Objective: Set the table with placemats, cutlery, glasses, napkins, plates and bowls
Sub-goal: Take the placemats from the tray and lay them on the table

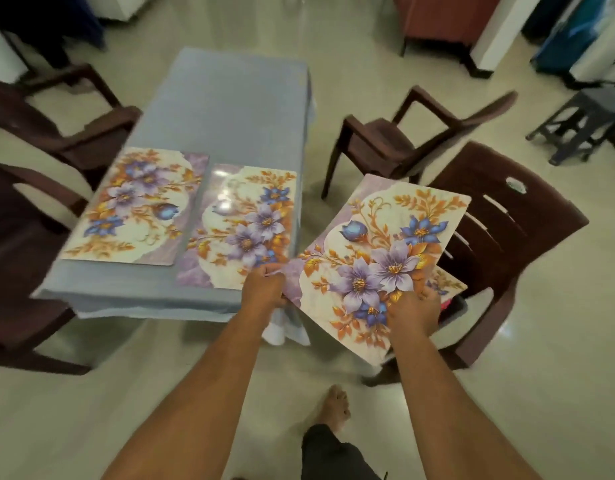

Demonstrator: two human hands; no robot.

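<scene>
Both my left hand [264, 285] and right hand [415, 311] have fingers clamped on the glossy floral rectangular placemat [378, 261], mid-right of frame, off the bench [226, 109]. I should keep it flat and lay it square on the bare blue cloth, upper centre, beyond the two laid mats [185, 216].

- Left placemat [133, 206]: floral, purple and orange on cream, flat on the blue tabletop [223, 109], left of centre.
- Middle placemat [240, 223]: same print, flat just beside it.
- Held placemat [378, 258]: tilted in the air, right of centre; another placemat's [448, 282] corner peeks from beneath.
</scene>
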